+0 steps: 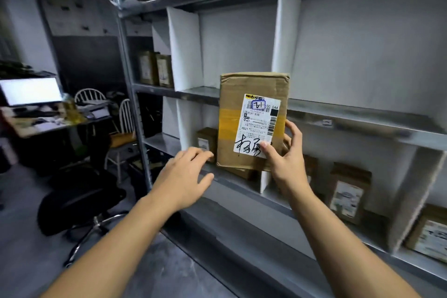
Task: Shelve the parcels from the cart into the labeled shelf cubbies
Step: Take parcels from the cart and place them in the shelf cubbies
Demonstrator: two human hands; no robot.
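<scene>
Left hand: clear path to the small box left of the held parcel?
Probably yes. The left hand is open, empty, fingertips beside the small box; the held parcel is off to the right, not between.

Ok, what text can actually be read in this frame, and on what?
"044": top right of the white label on the held box.
"P021": same label, left edge.
Handwritten black scrawl and fine print on it: not legible.
Labels on the shelved boxes: too blurred.
</scene>
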